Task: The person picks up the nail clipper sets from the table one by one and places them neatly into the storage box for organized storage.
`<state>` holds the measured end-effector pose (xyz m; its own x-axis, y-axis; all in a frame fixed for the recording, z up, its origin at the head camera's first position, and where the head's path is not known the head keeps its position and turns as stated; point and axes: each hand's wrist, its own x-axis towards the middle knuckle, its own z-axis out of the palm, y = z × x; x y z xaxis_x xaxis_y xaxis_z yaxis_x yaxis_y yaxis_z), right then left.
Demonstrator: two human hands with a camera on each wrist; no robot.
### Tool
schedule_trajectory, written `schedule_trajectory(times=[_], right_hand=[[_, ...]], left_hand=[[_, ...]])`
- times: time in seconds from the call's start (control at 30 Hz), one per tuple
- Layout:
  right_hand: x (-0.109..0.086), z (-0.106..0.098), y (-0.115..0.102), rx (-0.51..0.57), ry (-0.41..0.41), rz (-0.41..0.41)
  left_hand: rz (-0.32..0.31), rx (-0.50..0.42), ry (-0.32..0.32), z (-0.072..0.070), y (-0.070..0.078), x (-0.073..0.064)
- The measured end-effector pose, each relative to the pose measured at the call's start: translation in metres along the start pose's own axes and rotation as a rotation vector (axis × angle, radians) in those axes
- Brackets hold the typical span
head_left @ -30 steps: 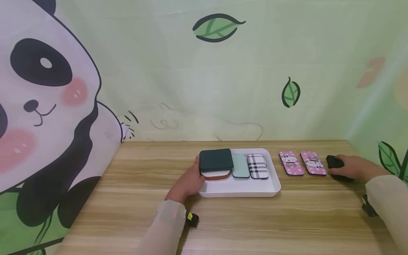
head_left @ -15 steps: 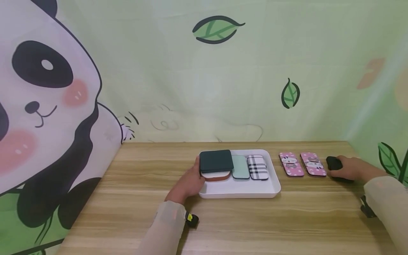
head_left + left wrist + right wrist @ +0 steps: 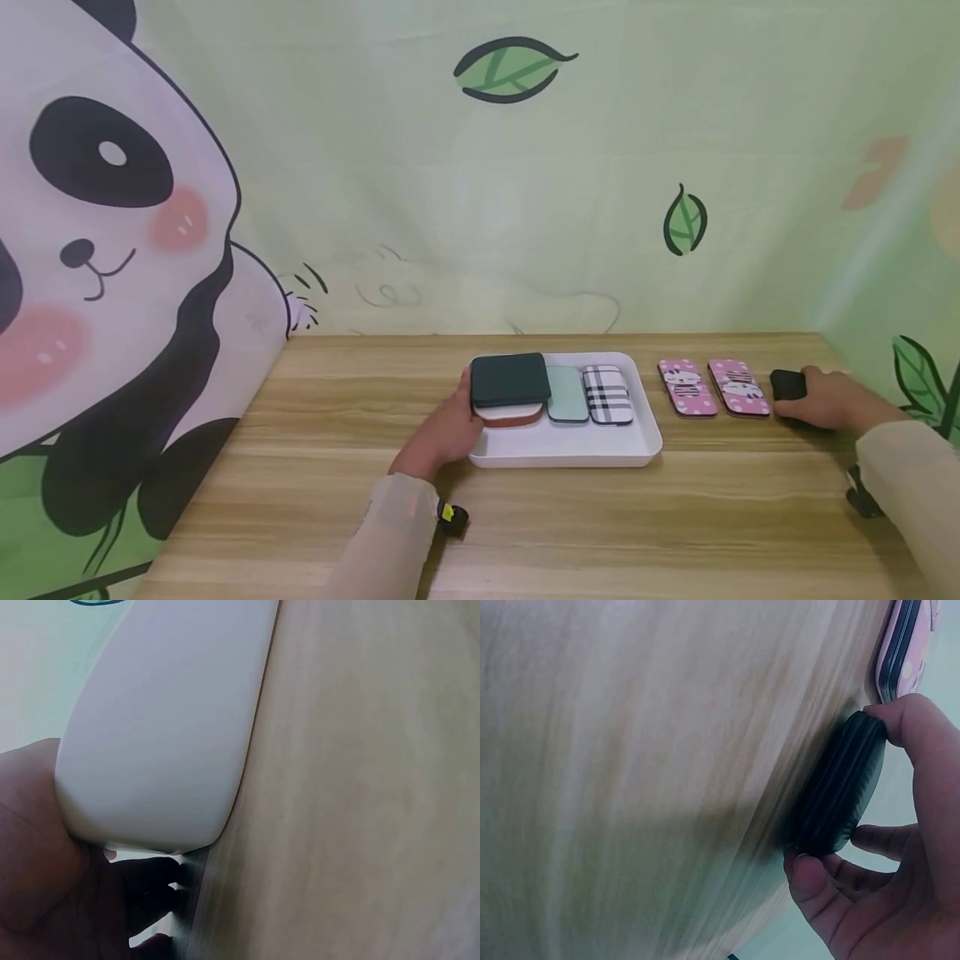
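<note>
My left hand (image 3: 442, 425) grips the left end of a white tray (image 3: 562, 458); in the left wrist view the thumb side lies against the tray's rim (image 3: 150, 750), with fingers in shadow beside its end wall. Inside the tray lie a dark green case (image 3: 510, 379) on top of a white-and-brown case (image 3: 510, 415), a mint case (image 3: 567, 394) and a plaid case (image 3: 607, 394). At the right, my right hand (image 3: 828, 400) pinches a small black case (image 3: 838, 784) by its two ends, between thumb and fingers. The case is low over the table; whether it touches the wood is unclear.
Two pink patterned cases (image 3: 686, 388) lie side by side between tray and right hand. The wooden table (image 3: 585, 533) meets a printed cloth backdrop (image 3: 375, 167) at its back edge, and more cloth rises at both sides.
Less of the black case shows beneath my right hand, which has shifted very slightly. My left hand and the tray stay in place.
</note>
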<state>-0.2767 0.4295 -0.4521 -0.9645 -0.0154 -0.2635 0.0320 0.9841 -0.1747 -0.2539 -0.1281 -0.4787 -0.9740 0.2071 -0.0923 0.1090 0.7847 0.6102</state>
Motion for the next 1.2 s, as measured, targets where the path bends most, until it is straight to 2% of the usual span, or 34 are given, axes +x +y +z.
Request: schedule_trajectory(times=[0.3,0.57,0.73,0.9,1.2], right_hand=[[0.001,-0.003,-0.001,0.033,0.065,-0.036],[0.003,-0.018,-0.035,0.038,0.093,-0.063],[0.004,-0.020,-0.055,0.032,0.147,-0.109],[0.004,-0.022,-0.074,0.054,0.178,-0.101],[-0.001,-0.024,-0.109,0.036,0.196,-0.141]], left_hand=[[-0.003,-0.001,0.001,-0.001,0.001,0.000],[-0.007,-0.009,-0.002,-0.002,0.001,0.000],[-0.008,-0.011,-0.005,-0.001,0.000,0.001],[0.004,0.004,0.001,0.000,-0.001,0.001],[-0.003,0.000,-0.009,0.002,-0.004,0.004]])
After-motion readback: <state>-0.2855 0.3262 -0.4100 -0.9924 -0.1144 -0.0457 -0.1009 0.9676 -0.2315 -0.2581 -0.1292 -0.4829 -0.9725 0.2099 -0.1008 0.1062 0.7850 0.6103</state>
